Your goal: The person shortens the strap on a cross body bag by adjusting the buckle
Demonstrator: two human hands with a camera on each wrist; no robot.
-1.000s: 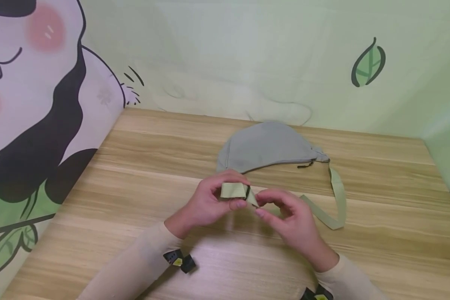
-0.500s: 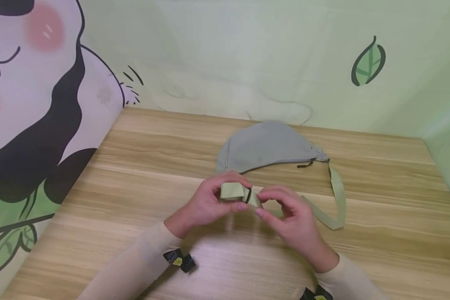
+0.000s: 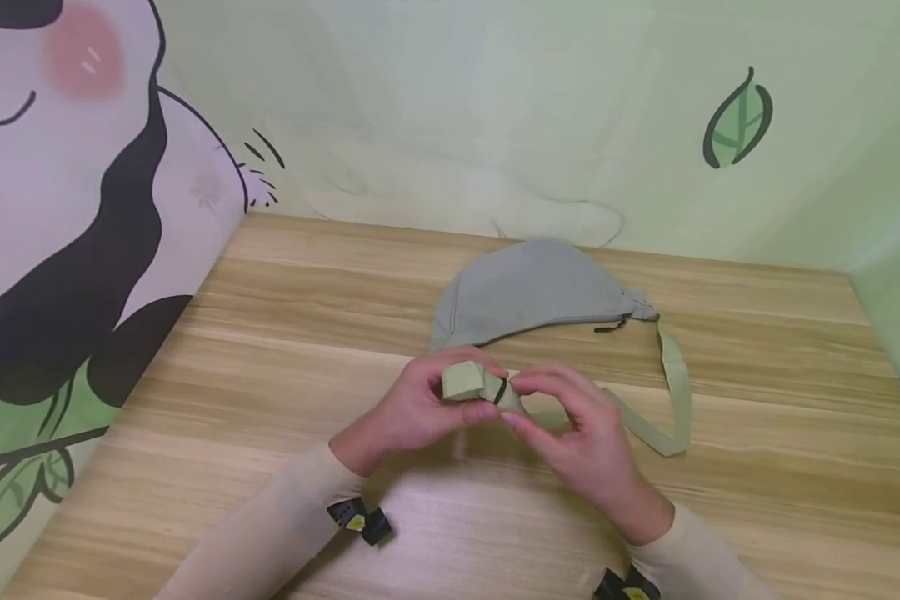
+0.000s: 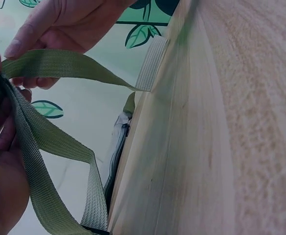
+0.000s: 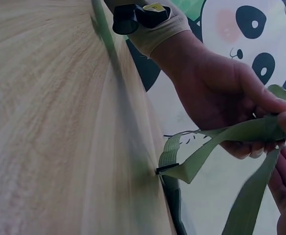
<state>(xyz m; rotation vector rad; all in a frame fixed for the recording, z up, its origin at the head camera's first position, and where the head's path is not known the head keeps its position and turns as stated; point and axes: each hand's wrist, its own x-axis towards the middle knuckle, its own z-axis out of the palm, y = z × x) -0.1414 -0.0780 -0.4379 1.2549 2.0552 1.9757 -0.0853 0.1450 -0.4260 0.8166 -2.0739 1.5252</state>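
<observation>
Over the table, my left hand (image 3: 412, 404) pinches a light green webbing strap (image 3: 462, 381) beside its thin black slider (image 3: 501, 390). Right up against it, the thumb and fingertips of my right hand (image 3: 588, 433) pinch the same strap on the slider's other side. A loop of webbing stands up out of the left hand. In the left wrist view a long strap loop (image 4: 59, 142) hangs below the fingers. The right wrist view shows a second black fitting (image 5: 168, 168) lower on the strap. Behind the hands lies a grey crescent-shaped waist bag (image 3: 536, 283).
A black zipper pull (image 3: 609, 329) hangs from the bag's front edge. From its right end the strap (image 3: 673, 392) curves over the wooden table (image 3: 270, 333). A wall with a panda and leaf print (image 3: 737, 121) borders the back.
The strap loop has tilted in the left hand, and the black slider has shifted slightly right. My right fingertips have come a little closer to the left ones. The bag stays put.
</observation>
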